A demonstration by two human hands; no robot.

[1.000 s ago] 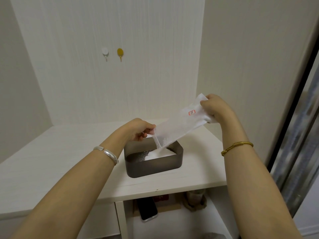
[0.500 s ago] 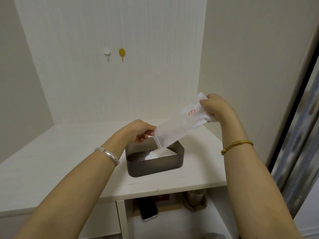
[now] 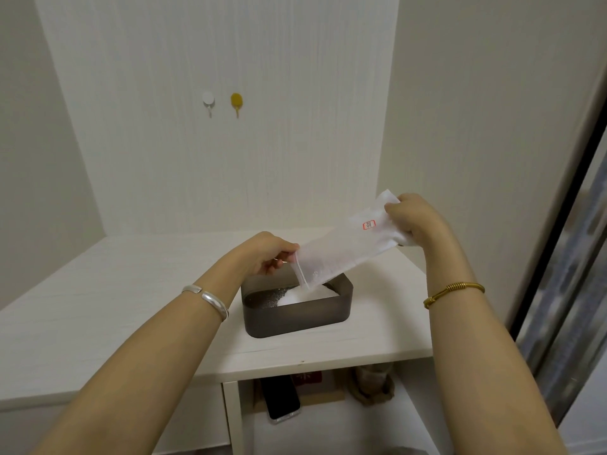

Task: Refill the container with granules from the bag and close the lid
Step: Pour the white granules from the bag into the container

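White bag (image 3: 345, 249) tilted over container (image 3: 297, 315) | left hand (image 3: 267, 252) pinches mouth | right hand (image 3: 414, 221) grips top

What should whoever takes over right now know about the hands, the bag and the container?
Left hand: pinches the bag's open lower corner over the container.
Right hand: grips the raised far end of the bag, tilting it down.
Container: dark, open, on the white table; a white heap of granules fills its right side.
Done: pouring is under way.
Left: empty the bag, then close the lid; no lid is in view.
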